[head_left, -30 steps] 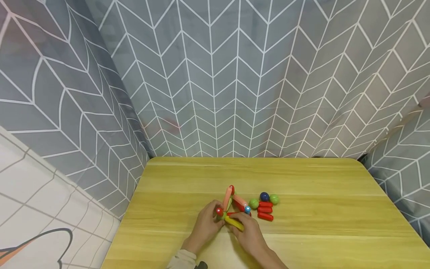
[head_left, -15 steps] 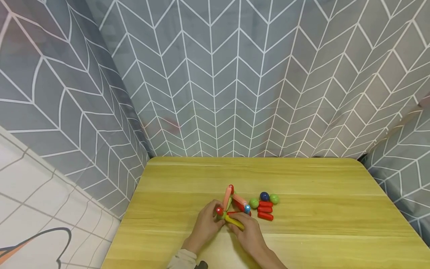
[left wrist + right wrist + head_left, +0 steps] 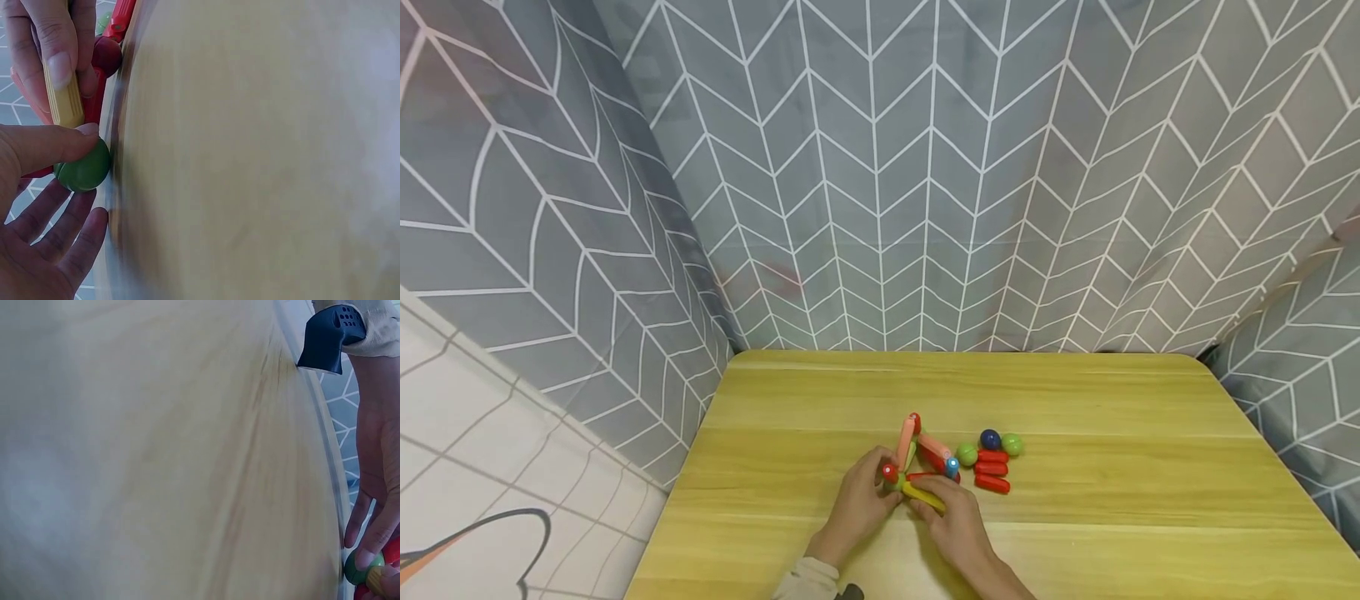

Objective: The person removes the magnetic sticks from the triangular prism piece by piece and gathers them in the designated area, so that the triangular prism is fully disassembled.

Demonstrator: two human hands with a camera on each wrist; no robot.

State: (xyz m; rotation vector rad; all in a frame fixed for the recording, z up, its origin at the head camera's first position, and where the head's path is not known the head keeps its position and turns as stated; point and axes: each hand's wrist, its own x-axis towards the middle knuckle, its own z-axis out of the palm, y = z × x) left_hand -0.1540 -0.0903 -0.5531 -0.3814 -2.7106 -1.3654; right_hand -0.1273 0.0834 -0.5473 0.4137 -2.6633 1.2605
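A toy frame of plastic rods and balls stands on the table between both hands. Two salmon rods (image 3: 906, 442) lean around its upper part, with a blue rod end (image 3: 952, 467) at the right. My left hand (image 3: 859, 498) holds a green ball (image 3: 89, 167) at the frame's near corner, its thumb on top and its fingers beneath. A yellow rod (image 3: 923, 497) meets that ball, and my right hand (image 3: 957, 521) pinches it between thumb and fingers. In the left wrist view, a red rod (image 3: 95, 100) runs behind the yellow one to a dark red ball (image 3: 107, 56).
Right of the frame lie several loose red rods (image 3: 992, 483), two green balls (image 3: 1012, 444) and a dark blue ball (image 3: 990, 438). The wooden table (image 3: 1112, 467) extends beyond them to the right. A grey patterned curtain (image 3: 895, 208) hangs behind its far edge.
The yellow rod tilts very slightly between the frames while both hands keep their hold. Otherwise the hands and loose pieces stay in place.
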